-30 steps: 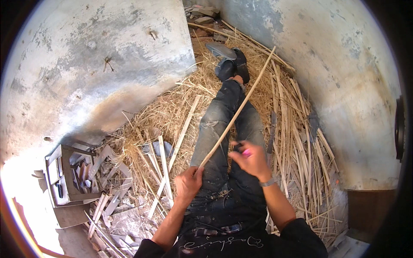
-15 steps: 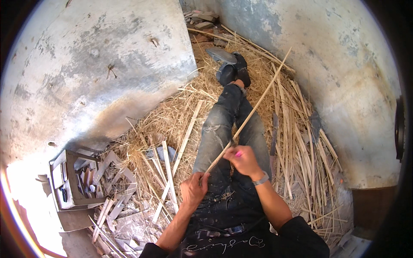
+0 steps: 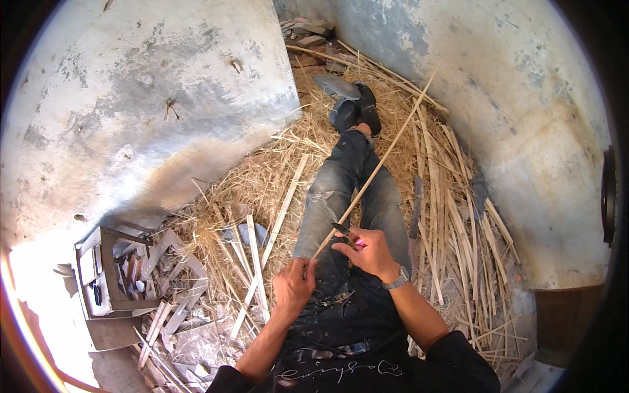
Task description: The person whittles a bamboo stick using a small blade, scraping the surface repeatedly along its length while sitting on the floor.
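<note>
- Yellow shavings (image 3: 255, 173) cover much of the floor, between a stained pale wall (image 3: 151, 85) at left and another wall (image 3: 517, 131) at right.
- Many loose slats (image 3: 458, 226) lie at right, beside the person's legs (image 3: 327, 187).
- One thin wooden strip (image 3: 384, 154) is above the legs; its long axis goes diagonally, from near the lap to far right, and its far tip points away from the body.
- Left hand (image 3: 294, 283): the fingers are clamped on the near end of this strip.
- Right hand (image 3: 372, 253): the fingers are closed around a small dark knife (image 3: 341, 228), whose blade crosses the strip; whether it touches, I cannot tell.
</note>
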A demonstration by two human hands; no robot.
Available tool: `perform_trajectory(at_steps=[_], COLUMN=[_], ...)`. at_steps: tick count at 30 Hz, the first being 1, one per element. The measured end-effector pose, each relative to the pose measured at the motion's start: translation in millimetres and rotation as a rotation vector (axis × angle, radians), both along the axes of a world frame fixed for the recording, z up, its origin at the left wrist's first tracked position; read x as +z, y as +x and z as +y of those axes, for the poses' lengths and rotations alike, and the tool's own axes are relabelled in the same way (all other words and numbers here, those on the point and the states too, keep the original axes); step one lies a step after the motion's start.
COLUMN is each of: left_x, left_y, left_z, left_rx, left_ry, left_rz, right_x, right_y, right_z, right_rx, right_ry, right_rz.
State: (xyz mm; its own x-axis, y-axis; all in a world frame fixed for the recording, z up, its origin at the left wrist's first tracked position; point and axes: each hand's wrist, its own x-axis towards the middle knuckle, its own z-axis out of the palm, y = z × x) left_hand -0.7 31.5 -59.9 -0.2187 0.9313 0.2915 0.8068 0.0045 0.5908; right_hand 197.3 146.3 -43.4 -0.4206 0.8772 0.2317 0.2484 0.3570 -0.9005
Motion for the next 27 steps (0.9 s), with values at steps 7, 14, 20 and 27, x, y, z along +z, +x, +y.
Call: perform_trajectory(at_steps=[7, 14, 20, 27], left_x=[-4.5, 0.3, 9.1, 48.3], left_y=[-1.1, 3.6, 4.5, 59.6], left_z=[0.3, -3.2, 5.8, 41.3], left_rx=[-0.022, 0.003, 0.162, -0.002], left_ry=[0.063, -0.032, -0.138, 0.197], left_rz=[0.064, 0.052, -0.236, -0.422], right_x=[-15.4, -6.2, 17.9, 34.2], right_y=[-23.9, -18.8, -21.7, -30.7], right_z=[-4.6, -15.3, -29.0, -8.8], right_rx=[-0.045, 0.143, -0.099, -0.116], right_ry=[0.154, -0.025, -0.324, -0.342], right_rz=[-0.047, -0.054, 0.182, 0.398])
